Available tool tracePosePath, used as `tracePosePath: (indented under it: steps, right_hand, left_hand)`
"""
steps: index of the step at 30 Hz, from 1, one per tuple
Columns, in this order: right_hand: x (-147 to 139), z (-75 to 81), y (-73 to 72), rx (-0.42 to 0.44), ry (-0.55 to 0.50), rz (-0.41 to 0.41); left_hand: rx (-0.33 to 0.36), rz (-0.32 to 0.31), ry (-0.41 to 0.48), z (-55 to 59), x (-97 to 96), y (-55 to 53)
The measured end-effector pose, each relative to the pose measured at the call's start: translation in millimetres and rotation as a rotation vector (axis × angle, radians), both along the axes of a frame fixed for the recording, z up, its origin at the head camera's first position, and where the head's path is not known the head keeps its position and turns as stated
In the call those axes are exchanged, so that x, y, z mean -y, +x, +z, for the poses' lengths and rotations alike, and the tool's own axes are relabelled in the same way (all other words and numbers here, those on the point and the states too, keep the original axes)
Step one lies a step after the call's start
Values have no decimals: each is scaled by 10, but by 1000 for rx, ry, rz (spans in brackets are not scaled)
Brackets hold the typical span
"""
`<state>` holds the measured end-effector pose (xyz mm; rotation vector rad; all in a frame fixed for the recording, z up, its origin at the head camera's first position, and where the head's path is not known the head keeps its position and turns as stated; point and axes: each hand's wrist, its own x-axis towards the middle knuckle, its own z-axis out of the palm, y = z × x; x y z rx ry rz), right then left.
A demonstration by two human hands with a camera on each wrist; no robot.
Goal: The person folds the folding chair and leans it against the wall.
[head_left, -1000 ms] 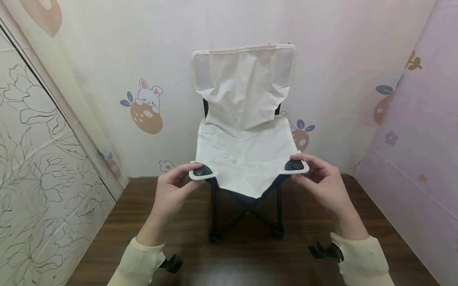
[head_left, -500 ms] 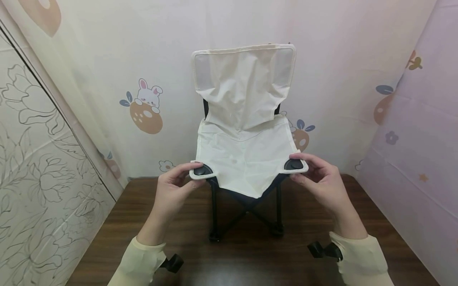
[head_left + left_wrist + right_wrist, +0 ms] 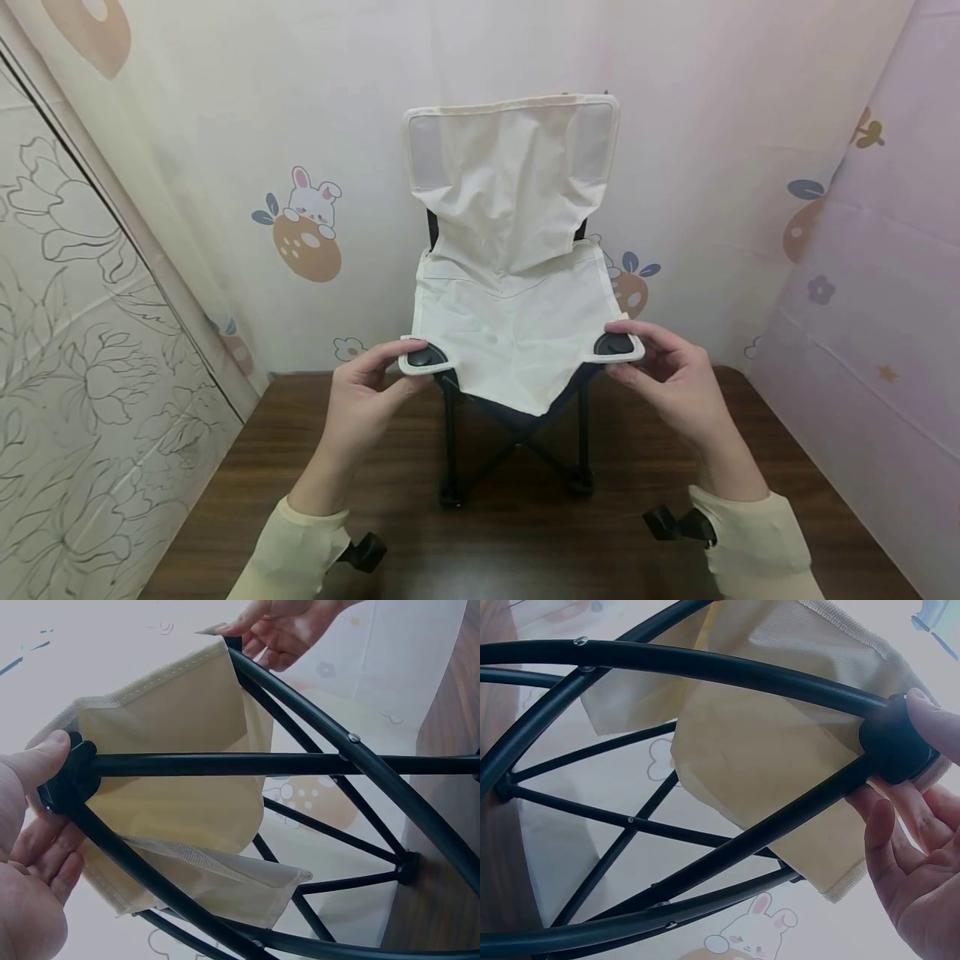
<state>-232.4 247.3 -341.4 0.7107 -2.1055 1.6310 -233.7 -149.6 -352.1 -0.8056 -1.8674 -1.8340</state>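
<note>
A small folding chair [image 3: 510,317] with cream cloth and a black tube frame stands unfolded on the table. My left hand [image 3: 367,387] pinches the seat's front left corner, fingers on top and thumb below. At the front right corner my right hand [image 3: 667,375] does the same. The left wrist view shows the thumb of the left hand [image 3: 30,825] against a black plastic joint [image 3: 71,776] where tubes meet. In the right wrist view, the right hand [image 3: 915,832] grips the matching joint [image 3: 896,742]. The backrest [image 3: 517,167] rises behind the seat, its cloth wrinkled.
The chair's feet [image 3: 450,493] rest on a dark wooden table [image 3: 300,467]. Close behind the chair hangs a pale curtain [image 3: 225,125] printed with rabbits. Another printed cloth [image 3: 862,317] bounds the right side, and a flower-patterned panel [image 3: 82,350] the left.
The seat's front corners and both hands have shifted very slightly inward, towards each other. Both hands keep their grip, and the chair otherwise stands as before.
</note>
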Motion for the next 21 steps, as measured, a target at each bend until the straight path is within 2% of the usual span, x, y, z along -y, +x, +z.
tracePosePath:
  steps: [11,21]
  right_hand:
    - [7,19,-20,-9,-10,14]
    - [16,47,-38,-11,-21,33]
  left_hand:
    - [-38,14,-14,32,-16,-8]
    - [-45,23,-22,45,-28,-5]
